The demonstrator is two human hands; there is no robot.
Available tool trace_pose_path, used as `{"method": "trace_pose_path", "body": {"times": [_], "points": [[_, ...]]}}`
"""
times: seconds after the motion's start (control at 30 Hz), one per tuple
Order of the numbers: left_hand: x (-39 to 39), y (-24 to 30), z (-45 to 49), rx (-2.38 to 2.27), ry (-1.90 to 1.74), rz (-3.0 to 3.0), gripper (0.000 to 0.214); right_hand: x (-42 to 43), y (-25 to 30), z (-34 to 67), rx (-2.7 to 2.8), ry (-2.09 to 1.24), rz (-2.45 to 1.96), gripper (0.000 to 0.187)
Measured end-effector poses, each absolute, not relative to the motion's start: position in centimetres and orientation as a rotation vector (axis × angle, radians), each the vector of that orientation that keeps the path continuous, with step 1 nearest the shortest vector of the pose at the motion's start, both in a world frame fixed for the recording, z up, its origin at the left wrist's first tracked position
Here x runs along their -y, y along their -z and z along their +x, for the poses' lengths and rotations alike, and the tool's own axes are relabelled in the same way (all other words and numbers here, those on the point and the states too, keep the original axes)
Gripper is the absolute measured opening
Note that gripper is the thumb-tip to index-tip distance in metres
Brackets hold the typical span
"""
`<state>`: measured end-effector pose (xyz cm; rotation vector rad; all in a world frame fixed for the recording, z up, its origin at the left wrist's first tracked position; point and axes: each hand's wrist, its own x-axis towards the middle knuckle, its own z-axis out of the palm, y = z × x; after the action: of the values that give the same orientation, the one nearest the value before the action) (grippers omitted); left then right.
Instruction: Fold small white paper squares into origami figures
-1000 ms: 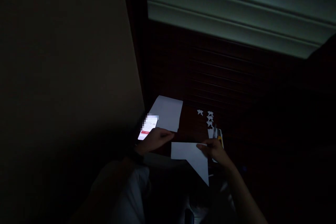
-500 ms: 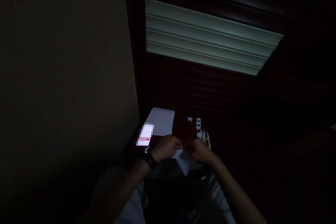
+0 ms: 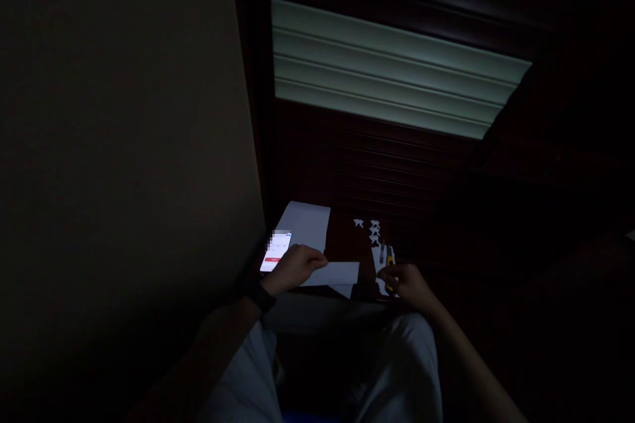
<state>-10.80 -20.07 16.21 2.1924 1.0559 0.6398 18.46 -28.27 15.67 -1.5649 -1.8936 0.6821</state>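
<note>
My left hand [image 3: 299, 267] is closed, with its fingertips at the upper edge of a white sheet of paper [image 3: 342, 272] and the hand covering the sheet's left part. A corner of white paper juts out below this sheet. My right hand [image 3: 409, 284] has its fingers drawn together over a yellow-and-dark utility knife [image 3: 389, 261]; in the dim light I cannot tell whether they grip it. Beneath the knife lies another white paper piece [image 3: 378, 258], with a slim, shiny tool [image 3: 382, 252] on it. Several small jagged paper cutouts [image 3: 374, 231] lie just beyond.
A larger white sheet [image 3: 307, 221] lies at the back left of the dark tabletop [image 3: 342, 244]. A lit phone [image 3: 275, 252] rests at its left edge. The wall [image 3: 149, 145] stands close on the left, and a slatted panel [image 3: 397, 69] rises behind.
My hands have moved apart: the right one went right, to the utility knife, while the left shifted slightly left. The paper that was between them now lies flatter on the tabletop.
</note>
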Motion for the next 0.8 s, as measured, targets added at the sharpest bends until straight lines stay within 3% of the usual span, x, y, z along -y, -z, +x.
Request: {"method": "trace_pose_path", "body": {"times": [0.13, 0.2, 0.8], "points": [[20.7, -14.9, -9.3, -0.981, -0.706, 2.042, 0.034, 26.8, -14.2, 15.5, 1.697, -0.707, -1.375, 0.042], [21.3, -14.4, -8.5, -0.944, -0.730, 2.007, 0.035, 26.0, -13.6, 14.0, 1.601, -0.683, -1.414, 0.036], [21.9, -12.1, -9.3, -0.913, -0.809, 1.771, 0.030, 24.3, -16.1, 13.7, 1.539, -0.735, -1.466, 0.034]]}}
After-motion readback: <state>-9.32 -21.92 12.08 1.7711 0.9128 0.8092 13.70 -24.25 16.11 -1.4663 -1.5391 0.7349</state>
